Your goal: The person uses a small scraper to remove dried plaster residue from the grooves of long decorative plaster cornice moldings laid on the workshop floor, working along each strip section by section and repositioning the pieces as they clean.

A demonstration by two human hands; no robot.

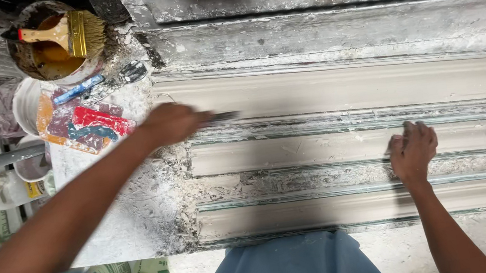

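Plaster cornice moulds (349, 88) fill centre-right frame, left hand (173, 122) fisted around a blurred dark tool (225, 117) on the top strip, right hand (412, 150) loosely curled on the middle strip; heavy pressure could gouge wet plaster.

Illumination is even and diffuse, moderately bright, with no single strong source evident. The pale plaster mouldings (349, 88) read clearly without blown highlights; mild glare shows only on the white bucket rim (20, 106). Soft shadow lies along the near edge of the bench, beneath the blue garment (288, 265), and the top of the frame falls to near black. The left hand (173, 122) is motion-blurred, as is the dark tool (225, 117) it grips (outline indistinct). The right hand (412, 148) is sharper, slightly soft at the fingertips. The brush (76, 33) on the pot is in focus. Wide-angle stretching is slight at the frame edges.
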